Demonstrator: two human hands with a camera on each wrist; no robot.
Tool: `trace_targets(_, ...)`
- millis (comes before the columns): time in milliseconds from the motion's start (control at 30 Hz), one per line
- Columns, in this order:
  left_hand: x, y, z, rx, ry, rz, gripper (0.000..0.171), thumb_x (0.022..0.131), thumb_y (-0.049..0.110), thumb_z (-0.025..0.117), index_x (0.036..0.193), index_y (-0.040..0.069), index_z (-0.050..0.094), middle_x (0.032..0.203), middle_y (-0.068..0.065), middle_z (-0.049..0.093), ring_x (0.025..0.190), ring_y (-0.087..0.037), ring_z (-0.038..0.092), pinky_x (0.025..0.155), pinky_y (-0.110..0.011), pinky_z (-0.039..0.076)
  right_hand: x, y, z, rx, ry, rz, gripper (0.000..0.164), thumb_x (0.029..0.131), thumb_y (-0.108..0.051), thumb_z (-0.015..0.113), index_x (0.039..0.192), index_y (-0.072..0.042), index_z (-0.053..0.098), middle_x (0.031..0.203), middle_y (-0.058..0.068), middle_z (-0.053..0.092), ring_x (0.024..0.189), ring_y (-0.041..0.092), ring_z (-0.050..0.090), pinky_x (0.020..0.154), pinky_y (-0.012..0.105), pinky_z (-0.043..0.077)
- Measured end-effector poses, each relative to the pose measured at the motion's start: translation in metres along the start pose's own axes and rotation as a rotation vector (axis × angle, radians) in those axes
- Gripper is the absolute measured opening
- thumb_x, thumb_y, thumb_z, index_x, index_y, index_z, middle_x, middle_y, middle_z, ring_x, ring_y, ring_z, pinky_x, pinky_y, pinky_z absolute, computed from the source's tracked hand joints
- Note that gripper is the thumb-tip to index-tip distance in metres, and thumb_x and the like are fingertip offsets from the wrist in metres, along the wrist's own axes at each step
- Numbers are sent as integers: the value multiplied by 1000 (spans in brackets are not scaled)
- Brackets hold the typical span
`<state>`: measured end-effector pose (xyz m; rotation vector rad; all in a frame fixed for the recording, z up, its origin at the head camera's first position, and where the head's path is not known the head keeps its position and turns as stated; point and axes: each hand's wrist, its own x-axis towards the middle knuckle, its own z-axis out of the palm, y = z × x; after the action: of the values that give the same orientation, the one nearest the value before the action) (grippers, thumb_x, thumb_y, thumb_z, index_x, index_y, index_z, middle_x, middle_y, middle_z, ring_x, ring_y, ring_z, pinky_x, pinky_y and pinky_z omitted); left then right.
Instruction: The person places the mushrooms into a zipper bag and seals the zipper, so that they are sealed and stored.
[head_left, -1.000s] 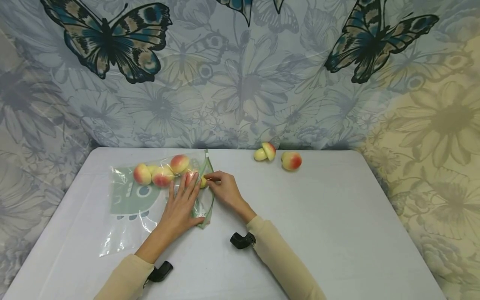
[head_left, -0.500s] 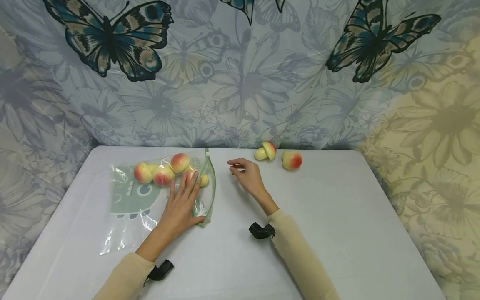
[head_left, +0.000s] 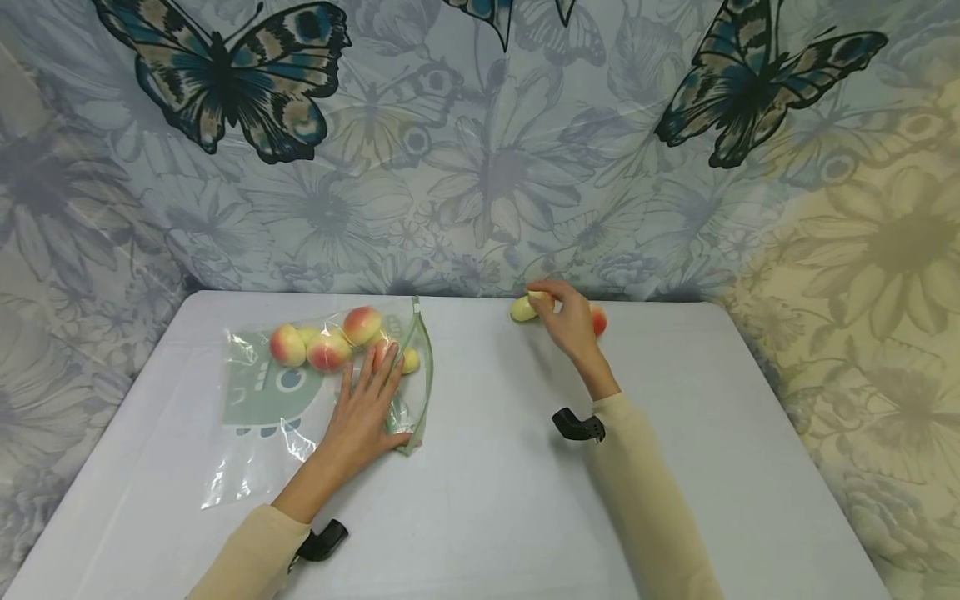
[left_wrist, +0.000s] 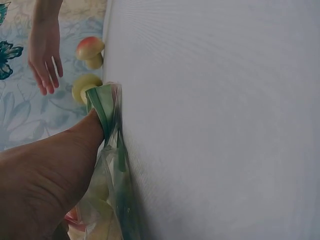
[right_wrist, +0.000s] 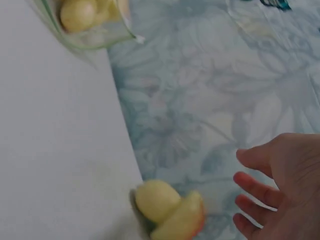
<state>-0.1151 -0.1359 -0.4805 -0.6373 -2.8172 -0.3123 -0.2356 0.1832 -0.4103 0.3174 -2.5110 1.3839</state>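
My left hand (head_left: 362,414) lies with fingers spread on a clear zip bag (head_left: 258,404) with a green print. Inside the bag are several red-and-yellow toy mushrooms (head_left: 327,351); the hand partly covers one near the bag's mouth. In the left wrist view my thumb lies at the bag's green zip edge (left_wrist: 102,107). My right hand (head_left: 573,325) is over two loose toy mushrooms at the table's back edge. One mushroom (head_left: 522,309) shows beside its fingertips; the other (head_left: 598,319) is half hidden behind the hand. The right wrist view shows the right fingers parted and holding nothing, close to a mushroom (right_wrist: 167,207).
A white table (head_left: 480,500) runs under everything, its back edge against a butterfly-and-flower cloth backdrop (head_left: 480,167). Black wrist cameras sit below the left wrist (head_left: 322,542) and the right wrist (head_left: 577,425).
My right hand has left the bag's mouth and moved right and back to the loose mushrooms. My left hand has stayed on the bag.
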Motion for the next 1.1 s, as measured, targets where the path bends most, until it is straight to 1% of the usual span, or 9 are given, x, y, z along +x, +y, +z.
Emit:
trace_targets(200, -1, 0, 0, -10, -13, -2, 125, 57, 47, 92, 153, 1, 26, 163, -15, 12, 148, -42, 8, 113, -65, 12, 8, 23, -31, -20, -50, 118, 32, 98, -15, 61, 126, 0, 63, 137, 18, 56, 136, 35, 42, 112, 53, 29)
trace_targets(267, -1, 1, -1, -11, -15, 0, 125, 57, 47, 92, 153, 1, 26, 163, -15, 12, 148, -42, 8, 114, -65, 12, 10, 33, -40, -38, -79, 161, 36, 101, -21, 56, 131, -2, 61, 137, 19, 56, 125, 35, 51, 105, 52, 37)
trace_targets(433, 0, 0, 0, 0, -2, 7, 125, 57, 47, 91, 153, 0, 27, 163, -15, 13, 148, -42, 9, 113, -65, 14, 18, 54, -58, 0, -179, 252, 49, 106, -35, 39, 141, -3, 51, 146, 20, 45, 129, 38, 45, 107, 52, 34)
trace_targets(467, 0, 0, 0, 2, 2, 9, 125, 57, 47, 92, 153, 0, 27, 163, -15, 14, 148, -42, 10, 113, -65, 14, 20, 57, -60, 24, -202, 267, 51, 107, -36, 35, 142, -2, 49, 148, 20, 43, 132, 38, 42, 110, 52, 32)
trace_targets(500, 0, 0, 0, 4, 5, 10, 125, 57, 47, 92, 153, 0, 28, 163, -15, 14, 148, -42, 10, 113, -65, 14, 21, 59, -63, 60, -228, 286, 52, 107, -35, 33, 144, -1, 47, 153, 18, 37, 142, 37, 30, 115, 53, 23)
trace_targets(633, 0, 0, 1, 8, 3, 12, 125, 57, 48, 91, 153, 0, 27, 163, -15, 13, 148, -42, 10, 113, -65, 14, 25, 66, -70, 128, -302, 335, 52, 109, -32, 28, 146, 0, 43, 156, 17, 33, 143, 37, 26, 117, 51, 19)
trace_targets(767, 0, -1, 2, 5, -13, 4, 125, 58, 48, 91, 153, 1, 26, 163, -15, 11, 148, -41, 8, 114, -64, 13, 25, 70, -74, 105, -365, 353, 52, 108, -33, 29, 145, 1, 44, 153, 21, 36, 142, 39, 30, 117, 54, 17)
trace_targets(933, -1, -3, 2, -3, -11, -2, 125, 57, 47, 92, 153, 1, 26, 163, -14, 11, 148, -41, 8, 114, -64, 13, 23, 75, -77, 48, -438, 350, 50, 107, -31, 37, 140, 5, 49, 147, 23, 43, 133, 36, 40, 111, 50, 31)
trace_targets(1100, -1, -4, 2, -1, -1, -2, 125, 57, 47, 91, 153, 1, 27, 163, -15, 12, 148, -41, 9, 114, -64, 14, 19, 79, -77, -27, -487, 335, 48, 105, -31, 44, 139, 3, 52, 142, 23, 50, 112, 22, 54, 94, 40, 48)
